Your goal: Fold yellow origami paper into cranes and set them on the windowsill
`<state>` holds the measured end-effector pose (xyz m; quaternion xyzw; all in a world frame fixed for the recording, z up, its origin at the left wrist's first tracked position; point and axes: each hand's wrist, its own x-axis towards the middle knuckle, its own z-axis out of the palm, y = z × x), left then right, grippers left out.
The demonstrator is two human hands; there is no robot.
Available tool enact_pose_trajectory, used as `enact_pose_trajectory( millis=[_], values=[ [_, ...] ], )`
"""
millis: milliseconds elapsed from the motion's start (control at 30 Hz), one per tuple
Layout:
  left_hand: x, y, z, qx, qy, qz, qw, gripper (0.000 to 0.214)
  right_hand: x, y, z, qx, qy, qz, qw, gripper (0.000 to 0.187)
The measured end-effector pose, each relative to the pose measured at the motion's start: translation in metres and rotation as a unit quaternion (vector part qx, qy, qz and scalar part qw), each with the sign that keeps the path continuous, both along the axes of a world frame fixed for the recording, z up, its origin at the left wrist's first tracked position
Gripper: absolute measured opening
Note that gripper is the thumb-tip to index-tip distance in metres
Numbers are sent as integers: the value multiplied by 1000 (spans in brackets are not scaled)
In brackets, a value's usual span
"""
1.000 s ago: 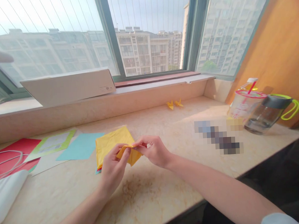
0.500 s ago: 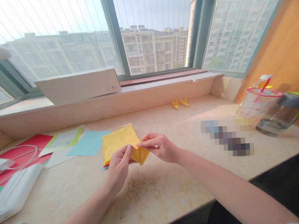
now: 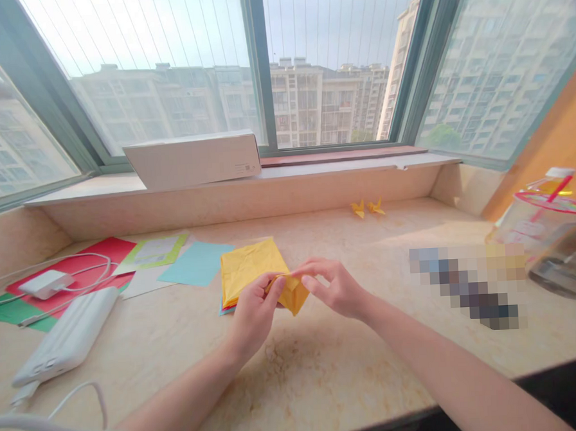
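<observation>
My left hand (image 3: 258,310) pinches a piece of folded yellow paper (image 3: 295,297) between thumb and fingers. On its other side, my right hand (image 3: 331,285) grips the same paper with thumb and fingertips near its top edge. Behind the left hand lies a stack of yellow sheets (image 3: 249,266), with red and blue edges peeking out underneath. The folded paper overlaps the stack's right corner; whether they touch I cannot tell. Two small yellow paper cranes (image 3: 358,209) stand farther back near the sill.
On the left lie a light blue sheet (image 3: 196,264), a red sheet (image 3: 118,249), a white charger (image 3: 46,284) with cables and a white power bank (image 3: 70,339). A white box (image 3: 193,161) rests on the sill. A lidded cup (image 3: 520,229) and a dark-topped bottle stand at right.
The view has turned left, so everything appears farther right. The right hand's fingers have shifted slightly along the folded paper's top edge; both hands keep hold of it.
</observation>
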<state>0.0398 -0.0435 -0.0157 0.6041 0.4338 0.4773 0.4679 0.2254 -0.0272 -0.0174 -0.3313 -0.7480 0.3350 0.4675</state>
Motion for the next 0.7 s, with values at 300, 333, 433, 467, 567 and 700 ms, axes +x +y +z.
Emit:
enact_pose_trajectory(
  millis=[300, 333, 433, 467, 567, 700],
  values=[
    [0, -3, 3, -3, -26, -7, 1000, 34, -11, 4, -4, -169, 121, -28, 978, 30],
    [2, -4, 3, -24, -44, -32, 998, 37, -12, 4, -4, -169, 133, -35, 976, 31],
    [5, -6, 1, -68, -56, -64, 994, 43, -15, 1, -4, -162, 133, -46, 977, 31],
    [6, -6, 0, -73, -52, -61, 994, 43, -16, 0, -5, -160, 126, -46, 978, 31],
    [5, -4, -4, -67, -28, -42, 996, 41, -16, -3, -5, -169, 106, -12, 980, 30],
    [3, -2, -5, -43, -1, -31, 999, 38, -17, -6, -7, -173, 95, 6, 980, 29]
  ],
)
